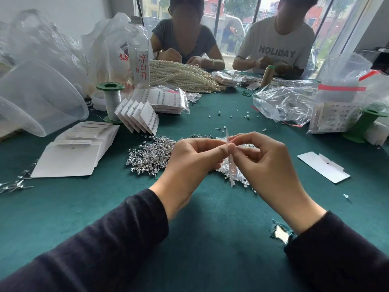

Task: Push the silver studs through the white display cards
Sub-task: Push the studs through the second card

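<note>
Green table [210, 220] | left hand [189, 163]; right hand [269, 165]; both grips pinch one card [232, 178] | one stud pile [151, 154]

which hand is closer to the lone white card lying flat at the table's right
Right. The right hand sits just left of the lone card, not touching it; the left hand is farther left, past the right one.

2 hands [190, 159] [266, 160] pinching edge-on white card [231, 165], stud pile [150, 155] beneath

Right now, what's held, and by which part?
One thin white display card, seen edge-on. The left hand and right hand both pinch its upper half; the lower end hangs free.
</note>
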Tool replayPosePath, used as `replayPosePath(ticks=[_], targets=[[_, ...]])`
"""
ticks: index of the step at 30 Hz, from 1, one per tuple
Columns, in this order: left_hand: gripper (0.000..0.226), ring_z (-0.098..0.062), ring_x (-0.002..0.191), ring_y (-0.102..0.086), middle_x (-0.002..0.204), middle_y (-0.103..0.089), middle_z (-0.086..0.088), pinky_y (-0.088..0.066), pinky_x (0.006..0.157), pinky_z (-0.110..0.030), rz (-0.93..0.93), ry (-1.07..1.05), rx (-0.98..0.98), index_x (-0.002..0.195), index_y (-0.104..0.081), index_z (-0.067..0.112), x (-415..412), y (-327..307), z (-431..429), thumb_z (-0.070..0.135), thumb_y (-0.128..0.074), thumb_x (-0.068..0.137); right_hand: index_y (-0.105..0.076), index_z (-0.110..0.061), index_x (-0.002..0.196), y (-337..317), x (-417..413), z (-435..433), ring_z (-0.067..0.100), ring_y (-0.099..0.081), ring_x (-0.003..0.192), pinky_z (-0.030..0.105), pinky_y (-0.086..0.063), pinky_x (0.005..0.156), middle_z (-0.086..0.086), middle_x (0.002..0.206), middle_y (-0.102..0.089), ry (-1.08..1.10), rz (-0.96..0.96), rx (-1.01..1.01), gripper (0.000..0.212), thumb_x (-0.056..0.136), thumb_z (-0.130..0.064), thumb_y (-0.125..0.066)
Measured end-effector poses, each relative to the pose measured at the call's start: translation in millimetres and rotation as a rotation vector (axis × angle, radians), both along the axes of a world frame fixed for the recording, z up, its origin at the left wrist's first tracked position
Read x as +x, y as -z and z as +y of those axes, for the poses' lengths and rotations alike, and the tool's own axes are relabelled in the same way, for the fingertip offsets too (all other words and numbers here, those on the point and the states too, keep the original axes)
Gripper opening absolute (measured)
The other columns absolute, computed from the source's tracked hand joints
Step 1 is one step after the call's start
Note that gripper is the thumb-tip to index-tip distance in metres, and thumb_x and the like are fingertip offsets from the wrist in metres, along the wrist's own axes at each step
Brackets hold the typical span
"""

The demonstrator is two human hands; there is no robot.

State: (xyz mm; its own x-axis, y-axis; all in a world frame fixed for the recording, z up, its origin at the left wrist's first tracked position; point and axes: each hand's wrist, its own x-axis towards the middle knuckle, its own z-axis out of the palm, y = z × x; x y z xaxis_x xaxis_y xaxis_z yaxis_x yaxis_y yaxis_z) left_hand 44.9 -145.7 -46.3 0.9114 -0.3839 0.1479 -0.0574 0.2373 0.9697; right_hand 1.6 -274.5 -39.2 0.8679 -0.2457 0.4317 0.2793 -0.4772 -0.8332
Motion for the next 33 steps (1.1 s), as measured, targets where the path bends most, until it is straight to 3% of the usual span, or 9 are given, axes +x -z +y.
replayPosePath(ticks=[4, 7, 12, 14, 18, 21, 24, 28, 33], targets=[[0.006, -0.011, 0.064, -0.054, 0.068, -0.066, 0.0, -0.043, 0.061, -0.024, -0.019, 0.004, 0.009, 0.074, -0.072, 0.012, -1.4, -0.1, -1.6, 0.017, -0.072, 0.076, -0.062, -0.02, 0.074, -0.1, 1.0, 1.3, 0.007, -0.068, 0.073, 0.018, -0.049, 0.06, -0.002, 0.086, -0.068, 0.078, -0.051, -0.083, 0.014, 0.081, -0.009, -0.066], [0.027, -0.011, 0.06, -0.049, 0.063, -0.06, -0.001, -0.04, 0.058, -0.024, -0.107, -0.016, 0.104, 0.071, -0.071, 0.009, -4.0, -0.4, -3.8, 0.036, -0.072, 0.067, -0.064, -0.015, 0.075, 1.3, 0.6, 3.9, 0.009, -0.063, 0.078, 0.028, -0.054, 0.072, -0.006, 0.086, -0.062, 0.142, -0.113, -0.21, 0.008, 0.079, -0.008, -0.064], [0.053, -0.021, 0.064, -0.039, 0.067, -0.049, -0.012, -0.031, 0.061, -0.035, -0.191, -0.084, 0.164, 0.077, -0.056, -0.019, -2.6, 1.1, -4.5, 0.034, -0.062, 0.07, -0.067, -0.01, 0.076, 1.3, 1.9, 4.1, 0.011, -0.062, 0.084, 0.032, -0.054, 0.076, -0.003, 0.089, -0.061, 0.144, -0.171, -0.23, 0.009, 0.076, -0.001, -0.065], [0.042, -0.019, 0.061, -0.04, 0.063, -0.05, -0.01, -0.032, 0.059, -0.034, -0.203, -0.129, 0.181, 0.068, -0.059, -0.013, -0.8, 2.3, -4.3, 0.029, -0.06, 0.072, -0.069, -0.009, 0.077, 1.1, 2.4, 3.9, 0.012, -0.062, 0.086, 0.033, -0.054, 0.077, -0.002, 0.09, -0.061, 0.135, -0.176, -0.239, 0.009, 0.076, 0.0, -0.067], [0.024, -0.017, 0.059, -0.053, 0.063, -0.061, -0.006, -0.044, 0.059, -0.033, -0.124, -0.302, 0.186, 0.055, -0.064, 0.011, 4.5, 3.5, 0.7, 0.018, -0.061, 0.078, -0.07, -0.013, 0.083, -4.0, 4.3, -3.5, 0.002, -0.06, 0.084, 0.013, -0.05, 0.071, -0.004, 0.091, -0.064, 0.097, -0.168, -0.194, 0.012, 0.079, -0.002, -0.065], [0.02, -0.021, 0.059, -0.053, 0.061, -0.056, -0.01, -0.042, 0.057, -0.034, -0.03, -0.442, 0.171, 0.052, -0.057, 0.012, 13.1, 2.6, 7.4, 0.027, -0.055, 0.065, -0.072, -0.017, 0.084, -4.9, 8.9, -24.7, 0.008, -0.058, 0.073, 0.017, -0.044, 0.07, -0.004, 0.084, -0.065, 0.203, 0.071, -0.476, 0.009, 0.079, -0.014, -0.066], [0.02, -0.022, 0.062, -0.045, 0.067, -0.048, -0.01, -0.035, 0.058, -0.035, 0.04, -0.523, 0.13, 0.071, -0.055, 0.01, 19.7, 2.9, 12.4, 0.028, -0.053, 0.064, -0.072, -0.02, 0.086, 2.2, 10.0, -34.1, 0.001, -0.045, 0.064, 0.009, -0.031, 0.058, -0.008, 0.075, -0.057, 0.13, 0.303, -0.662, 0.012, 0.076, -0.026, -0.068], [0.01, -0.021, 0.066, -0.042, 0.074, -0.047, -0.007, -0.033, 0.058, -0.033, 0.07, -0.527, 0.113, 0.078, -0.051, 0.014, 20.7, 3.5, 13.8, 0.023, -0.053, 0.073, -0.068, -0.019, 0.074, 9.1, 13.0, -24.8, 0.0, -0.043, 0.062, 0.017, -0.027, 0.057, -0.006, 0.072, -0.058, 0.123, 0.258, -0.648, 0.006, 0.078, -0.024, -0.066], [0.019, -0.02, 0.064, -0.035, 0.07, -0.041, -0.005, -0.027, 0.059, -0.034, 0.041, -0.515, 0.147, 0.07, -0.048, 0.012, 16.1, 1.4, 12.0, 0.029, -0.052, 0.062, -0.066, -0.013, 0.074, 13.4, 18.7, -18.8, 0.004, -0.042, 0.06, 0.019, -0.024, 0.057, -0.016, 0.061, -0.047, 0.144, 0.215, -0.585, 0.006, 0.079, -0.017, -0.065]])
